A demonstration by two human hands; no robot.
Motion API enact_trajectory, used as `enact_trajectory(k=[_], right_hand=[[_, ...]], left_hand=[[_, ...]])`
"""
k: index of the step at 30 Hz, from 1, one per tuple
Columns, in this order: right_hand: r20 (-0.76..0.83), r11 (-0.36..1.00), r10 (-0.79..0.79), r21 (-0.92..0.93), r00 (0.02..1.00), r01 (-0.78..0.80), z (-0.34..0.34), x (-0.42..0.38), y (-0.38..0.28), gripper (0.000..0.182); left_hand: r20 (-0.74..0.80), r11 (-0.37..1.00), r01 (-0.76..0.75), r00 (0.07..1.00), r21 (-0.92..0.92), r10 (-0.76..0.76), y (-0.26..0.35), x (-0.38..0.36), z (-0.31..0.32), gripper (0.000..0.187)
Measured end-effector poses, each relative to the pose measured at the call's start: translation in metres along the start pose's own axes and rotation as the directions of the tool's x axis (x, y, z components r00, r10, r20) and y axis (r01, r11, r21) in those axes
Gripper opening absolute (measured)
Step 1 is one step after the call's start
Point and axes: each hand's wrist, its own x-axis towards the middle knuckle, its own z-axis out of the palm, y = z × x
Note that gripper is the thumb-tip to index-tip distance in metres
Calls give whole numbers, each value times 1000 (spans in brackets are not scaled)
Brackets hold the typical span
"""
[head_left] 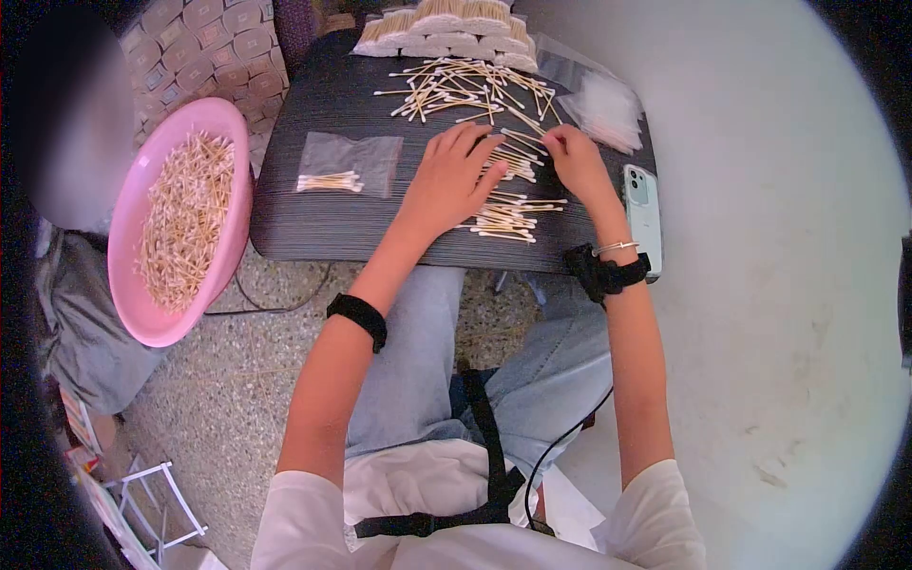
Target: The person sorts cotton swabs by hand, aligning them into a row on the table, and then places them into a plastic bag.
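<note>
Toward the far edge of the surface, right of its middle, one slanting swab lies with its near end right at the fingertips of the right hand. From those fingers it lies toward the far edge and a bit left. Right hand is nearer; left hand is a little way off, on the left side of the middle group. The swab's long axis runs diagonally, one end pointing to the far-left corner, the other back toward the right edge.

Right fingers: narrow, thumb and index nearly together; can't tell if they really pinch the swab. Left fingers: palm down, loosely spread, thumb apart, at the left ends of the middle group; no grip visible.

Middle group sits between the hands, swabs mostly left to right with a slight slant. Lower group is closer to the near edge, same general direction. Loose pile is beyond the hands, swabs crossing every way. Bundles stack along the far edge; clear bags near the far-right corner; phone by the right edge. Bag with a few swabs lies flat left of the left hand. Pink basin, full of swabs, is off the left edge.
</note>
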Motion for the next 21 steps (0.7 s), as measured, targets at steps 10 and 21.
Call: enact_trajectory(k=[10,21], right_hand=[[74,999,1,-46,997,2,-5,-2,2,13],[22,989,71,-129,997,-68,-11,-5,-10,16]], left_hand=[[2,1000,2,1000,-7,-2,1,1,-1,38],[9,999,12,1000,-34,-12,1,1,-2,39]])
